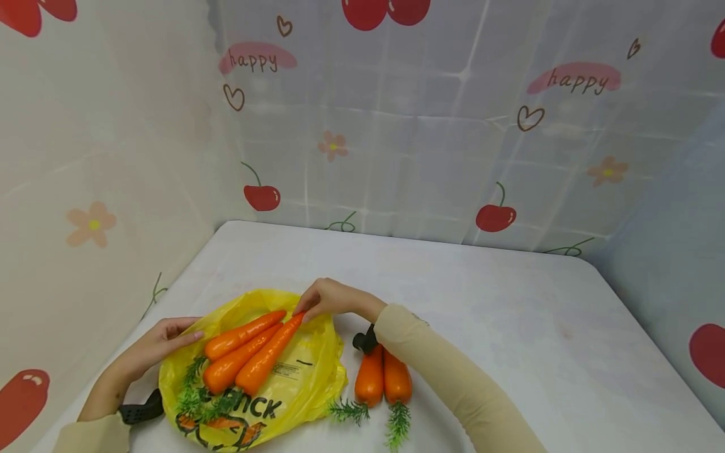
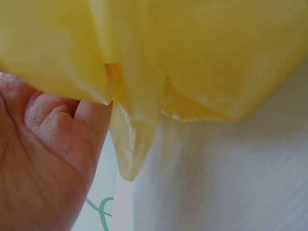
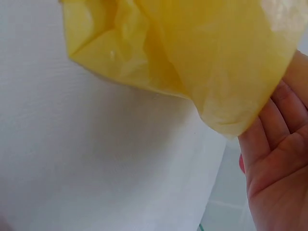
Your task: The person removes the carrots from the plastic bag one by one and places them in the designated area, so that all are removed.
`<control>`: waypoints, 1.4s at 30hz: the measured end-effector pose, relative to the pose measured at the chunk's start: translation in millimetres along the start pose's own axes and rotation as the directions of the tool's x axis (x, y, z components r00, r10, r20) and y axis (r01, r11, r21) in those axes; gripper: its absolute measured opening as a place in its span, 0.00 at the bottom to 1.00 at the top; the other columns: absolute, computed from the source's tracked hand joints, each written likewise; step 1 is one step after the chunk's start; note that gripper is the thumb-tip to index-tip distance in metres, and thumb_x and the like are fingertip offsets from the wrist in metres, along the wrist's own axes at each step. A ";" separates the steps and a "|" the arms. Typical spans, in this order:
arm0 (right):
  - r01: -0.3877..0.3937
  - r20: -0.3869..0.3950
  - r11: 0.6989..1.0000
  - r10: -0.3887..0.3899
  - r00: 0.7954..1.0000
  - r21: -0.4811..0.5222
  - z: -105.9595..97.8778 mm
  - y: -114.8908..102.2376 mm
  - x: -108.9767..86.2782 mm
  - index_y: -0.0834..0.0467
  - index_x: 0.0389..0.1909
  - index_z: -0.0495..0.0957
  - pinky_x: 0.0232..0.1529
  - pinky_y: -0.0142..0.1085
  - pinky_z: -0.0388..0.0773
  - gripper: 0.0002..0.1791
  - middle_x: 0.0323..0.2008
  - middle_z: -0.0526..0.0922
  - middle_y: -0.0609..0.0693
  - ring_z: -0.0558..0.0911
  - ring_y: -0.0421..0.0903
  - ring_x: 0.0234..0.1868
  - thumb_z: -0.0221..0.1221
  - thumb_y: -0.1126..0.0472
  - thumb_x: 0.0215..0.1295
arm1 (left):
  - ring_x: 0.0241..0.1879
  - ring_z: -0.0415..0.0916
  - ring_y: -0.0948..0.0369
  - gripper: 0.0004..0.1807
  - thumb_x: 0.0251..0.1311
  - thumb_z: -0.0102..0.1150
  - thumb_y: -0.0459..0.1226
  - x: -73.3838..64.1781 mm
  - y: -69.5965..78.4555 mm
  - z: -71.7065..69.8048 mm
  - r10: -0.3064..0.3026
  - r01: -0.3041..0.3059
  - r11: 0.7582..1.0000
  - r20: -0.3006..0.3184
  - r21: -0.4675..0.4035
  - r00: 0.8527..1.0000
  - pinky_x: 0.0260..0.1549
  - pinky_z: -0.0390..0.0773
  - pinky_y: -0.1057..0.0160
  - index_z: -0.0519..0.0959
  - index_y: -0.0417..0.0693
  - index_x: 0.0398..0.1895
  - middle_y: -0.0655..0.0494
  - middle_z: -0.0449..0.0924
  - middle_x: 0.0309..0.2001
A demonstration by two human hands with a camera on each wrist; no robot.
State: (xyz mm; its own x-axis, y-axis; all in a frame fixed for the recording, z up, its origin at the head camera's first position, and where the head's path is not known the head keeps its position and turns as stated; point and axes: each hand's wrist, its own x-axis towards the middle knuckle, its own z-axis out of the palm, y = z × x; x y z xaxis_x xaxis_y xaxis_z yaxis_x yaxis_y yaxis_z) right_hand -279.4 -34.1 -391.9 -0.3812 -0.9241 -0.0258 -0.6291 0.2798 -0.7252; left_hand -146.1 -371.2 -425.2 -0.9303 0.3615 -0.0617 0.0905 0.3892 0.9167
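On the table lies a yellow plastic bag (image 1: 308, 393) with dark print, and three orange carrots with green tops rest on it: an upper carrot (image 1: 240, 336), a middle carrot (image 1: 229, 371) and a lower carrot (image 1: 263, 368). At the bag's left edge my left hand (image 1: 161, 343) holds the rim, thumb on top. My right hand (image 1: 331, 297) reaches over the far rim and pinches the narrow tip of the lower carrot. Yellow film hides some fingers of the left hand (image 2: 48, 144) and the right hand (image 3: 284, 154) in the wrist views.
Right of the bag, beneath my right forearm, lie two more carrots, a left one (image 1: 370, 380) and a right one (image 1: 398, 377), their leafy tops toward me. Black wrist straps show at both wrists. A printed curtain (image 1: 396, 157) stands behind the white table (image 1: 510, 314).
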 end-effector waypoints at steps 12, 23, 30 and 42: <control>0.002 -0.095 0.959 0.026 0.995 0.285 0.1 -5.4 -10.6 0.62 0.38 0.81 0.37 0.33 0.77 0.11 0.33 0.83 0.50 0.81 0.42 0.33 0.61 0.65 0.52 | 0.42 0.76 0.64 0.21 0.65 0.41 0.34 -0.4 1.5 -0.8 0.007 -0.006 1.000 0.023 -0.031 1.000 0.36 0.77 0.62 0.63 0.27 0.57 0.69 0.77 0.45; -0.044 -0.163 0.877 0.138 0.977 0.479 2.1 -17.7 -23.6 0.62 0.39 0.81 0.38 0.39 0.77 0.11 0.33 0.83 0.52 0.79 0.58 0.38 0.60 0.64 0.54 | 0.41 0.76 0.64 0.21 0.65 0.41 0.34 -0.2 1.5 -0.5 0.014 -0.013 0.999 0.026 -0.034 1.000 0.35 0.77 0.60 0.63 0.27 0.57 0.68 0.77 0.45; -0.027 -0.220 0.820 0.185 0.958 0.572 6.6 -22.4 -33.8 0.63 0.39 0.80 0.39 0.43 0.77 0.13 0.33 0.83 0.54 0.79 0.60 0.40 0.61 0.62 0.54 | 0.42 0.76 0.63 0.22 0.65 0.42 0.35 -0.9 0.7 -0.2 -0.007 0.008 0.999 0.029 -0.037 1.000 0.36 0.77 0.60 0.63 0.28 0.58 0.68 0.77 0.45; -0.002 -0.310 0.715 0.306 0.900 0.699 -1.7 -15.6 -53.7 0.66 0.41 0.78 0.43 0.46 0.73 0.17 0.36 0.82 0.57 0.80 0.54 0.40 0.61 0.60 0.53 | 0.41 0.76 0.64 0.23 0.65 0.42 0.36 -0.4 0.2 -0.5 -0.022 0.022 1.000 0.012 -0.019 1.000 0.36 0.77 0.62 0.62 0.27 0.58 0.70 0.77 0.45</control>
State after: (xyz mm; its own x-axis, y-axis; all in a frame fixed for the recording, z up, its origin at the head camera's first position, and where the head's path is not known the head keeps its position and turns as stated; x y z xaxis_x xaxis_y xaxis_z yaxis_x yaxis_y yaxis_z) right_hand -250.3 11.7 -378.0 -0.7456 -0.6656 -0.0318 0.0247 0.0201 -0.9995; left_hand -145.9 -371.6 -424.8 -0.9277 0.3631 -0.0863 0.0632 0.3809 0.9224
